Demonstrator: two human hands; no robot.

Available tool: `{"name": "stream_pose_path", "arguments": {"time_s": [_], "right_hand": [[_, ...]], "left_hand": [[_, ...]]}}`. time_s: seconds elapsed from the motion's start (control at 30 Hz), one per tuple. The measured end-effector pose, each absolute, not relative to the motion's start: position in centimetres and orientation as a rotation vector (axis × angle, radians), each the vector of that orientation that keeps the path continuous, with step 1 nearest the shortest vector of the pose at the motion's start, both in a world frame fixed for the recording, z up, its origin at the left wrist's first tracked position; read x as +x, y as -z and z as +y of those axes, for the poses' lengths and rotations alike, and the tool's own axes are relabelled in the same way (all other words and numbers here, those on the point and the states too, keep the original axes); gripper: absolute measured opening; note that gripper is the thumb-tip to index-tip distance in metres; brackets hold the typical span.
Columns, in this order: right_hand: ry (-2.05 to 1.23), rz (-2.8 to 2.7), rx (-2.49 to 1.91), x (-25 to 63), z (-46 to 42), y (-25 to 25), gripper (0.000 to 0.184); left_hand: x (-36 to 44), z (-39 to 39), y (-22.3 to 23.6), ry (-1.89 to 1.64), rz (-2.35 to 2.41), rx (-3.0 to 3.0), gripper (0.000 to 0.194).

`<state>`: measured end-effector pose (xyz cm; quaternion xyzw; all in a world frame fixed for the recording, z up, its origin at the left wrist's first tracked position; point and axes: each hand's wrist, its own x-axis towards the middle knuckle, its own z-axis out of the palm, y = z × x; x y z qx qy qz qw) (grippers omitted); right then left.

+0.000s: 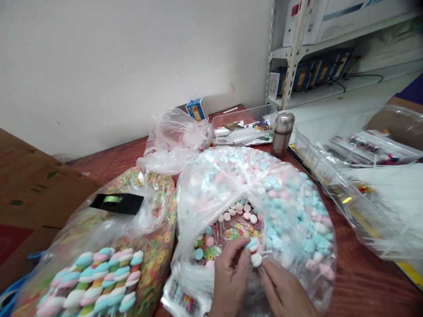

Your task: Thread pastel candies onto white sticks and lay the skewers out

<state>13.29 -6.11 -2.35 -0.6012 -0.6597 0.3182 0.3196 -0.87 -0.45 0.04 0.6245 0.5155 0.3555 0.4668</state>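
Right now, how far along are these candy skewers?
Several candy skewers look finished, lying on the bag of rings. In work is a shorter stack, between the left hand and right hand. Loose marshmallows and loose rings look plentiful; how many skewers are left, I can't tell.

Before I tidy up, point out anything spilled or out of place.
Rings and marshmallows lie mixed in the big bag's central gap; the rest of that bag shows only marshmallows, so it looks odd, though possibly deliberate.
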Motion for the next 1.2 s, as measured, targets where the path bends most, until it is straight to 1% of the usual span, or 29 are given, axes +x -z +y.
{"name": "stream_pose_path", "arguments": {"time_s": [0.1, 0.17, 0.33, 0.43, 0.5, 0.57, 0.63, 0.7, 0.83, 0.97, 1.1, 1.2], "right_hand": [[-0.795, -1.596, -1.707, 14.8, -5.5, 2.1, 0.029], [-0.737, -1.512, -1.809, 16.4, -5.2, 1.7, 0.031], [-0.682, -1.463, -1.856, 19.7, -5.0, 1.0, 0.033], [-0.699, -1.506, -1.831, 20.1, -5.6, 1.1, 0.031], [-0.715, -1.550, -1.824, 19.9, -6.1, 1.2, 0.031], [-0.728, -1.607, -1.823, 19.4, -6.6, 1.4, 0.032], [-0.733, -1.660, -1.826, 18.9, -7.0, 1.5, 0.034], [-0.731, -1.708, -1.845, 18.3, -7.1, 1.7, 0.035], [-0.707, -1.767, -1.895, 17.6, -6.8, 2.1, 0.035], [-0.681, -1.792, -1.902, 17.5, -6.7, 2.3, 0.035], [-0.613, -1.821, -1.916, 17.6, -6.7, 2.4, 0.034], [-0.624, -1.806, -1.887, 17.3, -6.8, 2.7, 0.033]], "left_hand": [[-0.1, 1.1, -0.8, -0.830, 1.306, 1.618, 0.033], [0.7, 2.5, -0.8, -0.778, 1.288, 1.754, 0.034], [3.3, 5.2, 0.7, -0.539, 1.148, 2.260, 0.021], [3.9, 5.6, 1.3, -0.520, 1.186, 2.311, 0.015], [3.7, 5.7, 1.1, -0.630, 1.233, 2.153, 0.013], [3.3, 5.8, 0.8, -0.772, 1.264, 1.753, 0.009], [3.0, 5.8, 0.5, -0.828, 1.240, 1.328, 0.004], [2.7, 5.6, 0.2, -0.819, 1.203, 1.101, 0.011], [2.5, 4.8, -0.2, -0.851, 1.158, 0.913, 0.017], [2.3, 4.3, -0.5, -0.937, 1.121, 0.764, 0.019], [2.1, 4.1, -0.1, -0.957, 1.118, 0.779, 0.017], [2.0, 3.7, 0.3, -0.973, 1.128, 0.883, 0.014]]}}
